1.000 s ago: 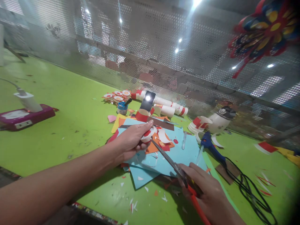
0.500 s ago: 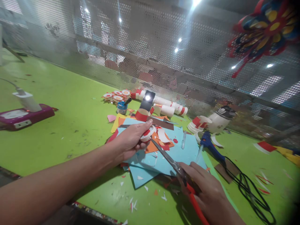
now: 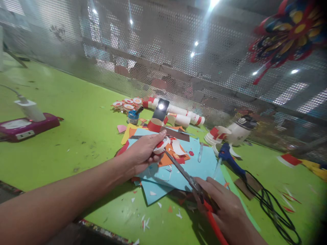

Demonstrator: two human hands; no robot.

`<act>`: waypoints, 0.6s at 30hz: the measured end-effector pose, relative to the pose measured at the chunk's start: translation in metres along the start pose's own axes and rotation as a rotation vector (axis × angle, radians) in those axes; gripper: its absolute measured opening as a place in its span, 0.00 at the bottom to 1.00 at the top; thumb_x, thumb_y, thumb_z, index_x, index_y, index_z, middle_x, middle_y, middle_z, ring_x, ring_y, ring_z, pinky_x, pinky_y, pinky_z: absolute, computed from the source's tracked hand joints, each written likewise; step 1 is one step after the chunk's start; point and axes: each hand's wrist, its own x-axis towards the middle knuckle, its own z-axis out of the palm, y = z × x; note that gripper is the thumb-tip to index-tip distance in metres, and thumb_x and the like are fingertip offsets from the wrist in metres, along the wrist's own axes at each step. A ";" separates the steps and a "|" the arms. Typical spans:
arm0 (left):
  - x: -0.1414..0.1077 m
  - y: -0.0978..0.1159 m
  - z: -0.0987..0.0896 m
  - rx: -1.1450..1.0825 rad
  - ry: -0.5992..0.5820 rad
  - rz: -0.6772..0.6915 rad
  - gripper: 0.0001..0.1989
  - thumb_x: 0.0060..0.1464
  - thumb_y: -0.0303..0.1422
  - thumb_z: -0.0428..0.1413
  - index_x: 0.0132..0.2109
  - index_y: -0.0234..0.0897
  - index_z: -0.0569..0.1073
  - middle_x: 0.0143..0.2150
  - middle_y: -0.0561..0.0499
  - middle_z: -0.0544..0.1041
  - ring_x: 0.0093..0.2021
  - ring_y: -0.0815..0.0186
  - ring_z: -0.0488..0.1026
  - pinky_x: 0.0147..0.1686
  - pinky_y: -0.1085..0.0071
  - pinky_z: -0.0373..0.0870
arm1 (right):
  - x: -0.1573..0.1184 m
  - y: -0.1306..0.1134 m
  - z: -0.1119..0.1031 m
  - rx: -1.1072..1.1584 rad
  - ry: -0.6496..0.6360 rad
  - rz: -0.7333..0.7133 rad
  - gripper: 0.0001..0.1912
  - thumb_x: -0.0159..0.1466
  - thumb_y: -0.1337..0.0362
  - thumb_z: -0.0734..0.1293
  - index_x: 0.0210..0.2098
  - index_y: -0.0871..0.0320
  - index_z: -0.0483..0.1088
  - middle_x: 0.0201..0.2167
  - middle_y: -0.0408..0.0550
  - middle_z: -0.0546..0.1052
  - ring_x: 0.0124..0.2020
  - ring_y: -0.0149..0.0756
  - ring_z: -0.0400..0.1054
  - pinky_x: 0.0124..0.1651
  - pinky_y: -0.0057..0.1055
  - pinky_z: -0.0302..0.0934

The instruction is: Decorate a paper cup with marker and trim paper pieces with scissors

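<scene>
My left hand [image 3: 146, 153] pinches a small red and white paper ring [image 3: 160, 147] between thumb and fingers, above blue and orange paper sheets. My right hand [image 3: 222, 200] is closed round the red handles of a pair of scissors [image 3: 190, 178]. The scissor blades point up and left, and their tips are at the lower right edge of the ring. A curved white paper piece [image 3: 178, 147] lies on the orange paper just right of the ring. Under both hands, light blue sheets [image 3: 201, 173] are spread on the green table [image 3: 84, 149].
A blue glue gun [image 3: 231, 160] with a black cord lies to the right, near paper cups [image 3: 217, 134]. Behind the sheets are a lit phone [image 3: 161, 109], a blue-lidded jar [image 3: 133, 117] and cup rolls. A purple power strip [image 3: 30, 127] sits at left. Paper scraps lie in front.
</scene>
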 end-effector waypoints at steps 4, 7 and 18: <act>0.000 0.000 0.000 0.012 0.005 -0.003 0.20 0.55 0.45 0.58 0.27 0.35 0.62 0.17 0.61 0.57 0.13 0.80 0.51 0.13 0.80 0.39 | 0.002 -0.002 -0.001 -0.018 0.007 0.011 0.22 0.62 0.70 0.65 0.55 0.54 0.64 0.36 0.49 0.76 0.32 0.38 0.74 0.29 0.28 0.69; 0.000 0.000 0.000 0.018 0.015 -0.009 0.20 0.56 0.45 0.58 0.27 0.35 0.64 0.17 0.61 0.58 0.13 0.80 0.51 0.13 0.80 0.40 | 0.002 -0.003 -0.001 -0.005 0.011 0.019 0.20 0.62 0.69 0.65 0.54 0.54 0.65 0.35 0.49 0.76 0.32 0.38 0.73 0.31 0.29 0.69; 0.000 -0.003 0.002 0.029 0.055 0.017 0.19 0.56 0.46 0.57 0.29 0.35 0.65 0.17 0.60 0.58 0.14 0.79 0.51 0.14 0.81 0.42 | 0.003 -0.008 0.000 -0.037 0.040 0.055 0.20 0.62 0.71 0.62 0.54 0.58 0.67 0.33 0.52 0.73 0.30 0.41 0.71 0.30 0.34 0.68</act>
